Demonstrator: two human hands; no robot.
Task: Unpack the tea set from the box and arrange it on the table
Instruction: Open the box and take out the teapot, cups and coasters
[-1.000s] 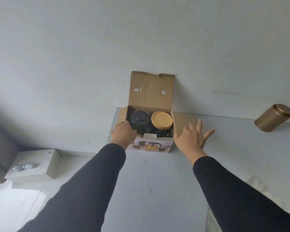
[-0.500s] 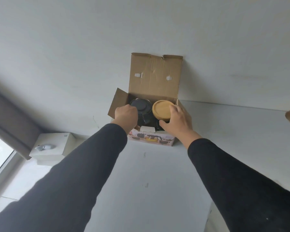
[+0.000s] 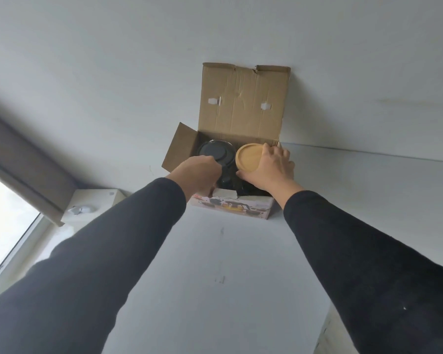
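Note:
An open cardboard box [image 3: 243,98] stands at the far side of the white table [image 3: 215,264], its lid flap upright against the wall. Inside sit a dark round piece [image 3: 214,152] on the left and a piece with a round wooden lid [image 3: 248,157] on the right. My right hand [image 3: 269,167] grips the wooden lid's rim, thumb at its near edge and fingers over the far side. My left hand [image 3: 197,172] reaches into the box's left part with fingers curled at the dark piece; what they hold is hidden.
A white box [image 3: 92,203] with a small object on it sits on the sill at left, beside a window and a grey blind [image 3: 23,162]. The wall stands right behind the cardboard box. The table's right edge drops off at the lower right.
My right hand left the box's right flap and closed round the wooden lid. My left hand went from the box's left edge into the box. The view swung left, and the gold canister left it.

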